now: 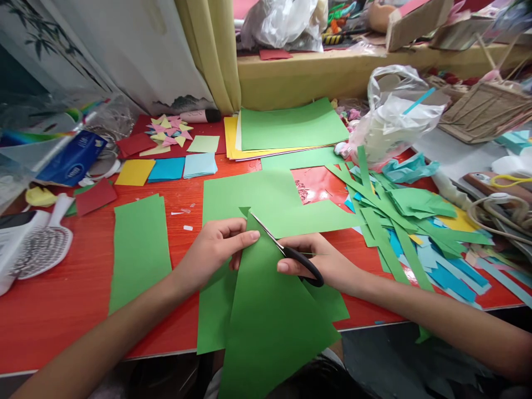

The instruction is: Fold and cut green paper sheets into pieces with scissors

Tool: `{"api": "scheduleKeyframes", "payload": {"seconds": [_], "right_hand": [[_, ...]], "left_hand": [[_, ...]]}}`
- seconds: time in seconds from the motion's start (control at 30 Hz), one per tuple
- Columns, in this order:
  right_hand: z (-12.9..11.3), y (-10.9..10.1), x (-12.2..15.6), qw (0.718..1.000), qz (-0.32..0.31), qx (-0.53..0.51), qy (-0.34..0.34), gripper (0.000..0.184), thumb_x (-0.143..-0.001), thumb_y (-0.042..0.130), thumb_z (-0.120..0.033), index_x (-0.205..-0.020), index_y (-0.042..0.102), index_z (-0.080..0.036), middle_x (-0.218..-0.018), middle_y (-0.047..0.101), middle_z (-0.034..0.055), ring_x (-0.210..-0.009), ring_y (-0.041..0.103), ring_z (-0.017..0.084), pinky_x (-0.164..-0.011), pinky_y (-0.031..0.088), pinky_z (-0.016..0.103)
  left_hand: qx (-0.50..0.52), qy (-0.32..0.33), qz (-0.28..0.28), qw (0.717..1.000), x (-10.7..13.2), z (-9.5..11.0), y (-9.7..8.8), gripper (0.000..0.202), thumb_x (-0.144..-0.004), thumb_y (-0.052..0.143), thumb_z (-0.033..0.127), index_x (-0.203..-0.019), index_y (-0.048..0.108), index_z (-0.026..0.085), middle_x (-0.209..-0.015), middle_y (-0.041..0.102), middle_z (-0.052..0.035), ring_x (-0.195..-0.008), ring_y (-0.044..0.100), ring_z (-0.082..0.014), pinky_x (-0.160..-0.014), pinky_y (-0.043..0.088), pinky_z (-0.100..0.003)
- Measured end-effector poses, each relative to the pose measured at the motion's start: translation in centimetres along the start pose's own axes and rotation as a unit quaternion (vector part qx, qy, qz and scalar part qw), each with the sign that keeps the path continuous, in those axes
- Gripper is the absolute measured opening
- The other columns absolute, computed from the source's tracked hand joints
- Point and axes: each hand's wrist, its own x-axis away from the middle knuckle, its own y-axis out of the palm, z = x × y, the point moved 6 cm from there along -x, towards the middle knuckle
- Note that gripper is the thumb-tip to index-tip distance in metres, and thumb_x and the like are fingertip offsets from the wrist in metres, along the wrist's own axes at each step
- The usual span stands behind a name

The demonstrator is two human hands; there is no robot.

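My left hand (226,239) pinches the upper end of a green paper sheet (270,327), thumb on top. The sheet hangs past the table's front edge toward me. In my right hand (311,256) is a pair of scissors (302,261) with black handles. Their blades lie along the sheet's upper edge, close to my left thumb; I cannot tell how far apart they are. A small green corner points up just left of the blade tip. Beneath both hands lie more green sheets (249,191). Left of my left forearm rests a green paper strip (141,244).
Cut green and blue scraps (399,233) are heaped at the right. Behind stand a paper stack (291,127) and a plastic bag with a cup (403,116). Small coloured squares (166,169), paper stars (168,130) and a hairbrush (50,244) lie on the left of the red table (83,327).
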Motion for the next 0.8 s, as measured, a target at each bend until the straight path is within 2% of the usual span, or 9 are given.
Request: {"api": "scheduleKeyframes", "payload": {"seconds": [0.37,0.5,0.6,0.7,0.8], "right_hand": [[0.1,0.1,0.0,1.0,-0.003,-0.007,-0.002,0.032,-0.067,0.073,-0.043,-0.074,0.057,-0.016,-0.062,0.04,-0.0048,-0.056,0.036,0.008,-0.05,0.029,0.021],[0.0,0.1,-0.1,1.0,-0.005,-0.015,-0.011,0.029,-0.068,0.073,-0.039,-0.074,0.057,-0.016,-0.058,0.037,-0.0064,-0.054,0.035,0.006,-0.047,0.026,0.02],[-0.1,0.1,-0.2,1.0,-0.001,-0.009,-0.018,0.029,-0.068,0.074,-0.039,-0.071,0.057,-0.016,-0.058,0.039,-0.0066,-0.052,0.039,0.006,-0.047,0.03,0.02],[-0.3,0.1,-0.2,1.0,-0.003,-0.009,-0.018,0.029,-0.067,0.074,-0.039,-0.073,0.057,-0.016,-0.058,0.046,-0.0058,-0.051,0.045,0.007,-0.048,0.035,0.02],[-1.2,-0.4,0.0,0.999,0.014,-0.002,-0.048,0.031,-0.071,0.069,-0.044,-0.083,0.062,-0.016,-0.057,0.05,-0.0044,-0.049,0.047,0.007,-0.048,0.038,0.021]], "left_hand": [[-0.001,0.002,-0.004,1.0,0.0,0.0,0.1,0.036,-0.079,0.058,0.038,-0.054,0.045,0.016,-0.046,0.044,0.0051,-0.042,0.042,-0.0055,-0.041,0.029,-0.019],[-0.021,-0.004,-0.027,0.999,-0.1,-0.4,0.6,0.038,-0.079,0.058,0.04,-0.053,0.044,0.016,-0.043,0.043,0.0052,-0.043,0.042,-0.0062,-0.043,0.028,-0.019],[-0.027,-0.006,-0.035,0.999,-0.2,-0.6,0.8,0.038,-0.079,0.058,0.041,-0.054,0.043,0.017,-0.043,0.042,0.0055,-0.042,0.042,-0.0068,-0.044,0.029,-0.02],[-0.05,-0.019,-0.06,0.997,-0.5,-0.8,0.3,0.036,-0.078,0.058,0.039,-0.053,0.042,0.017,-0.041,0.043,0.0052,-0.041,0.041,-0.0072,-0.043,0.029,-0.02],[-0.062,-0.018,-0.084,0.994,-0.9,-0.6,-1.2,0.03,-0.076,0.06,0.033,-0.055,0.047,0.017,-0.041,0.043,0.0047,-0.041,0.041,-0.0068,-0.043,0.029,-0.02]]}}
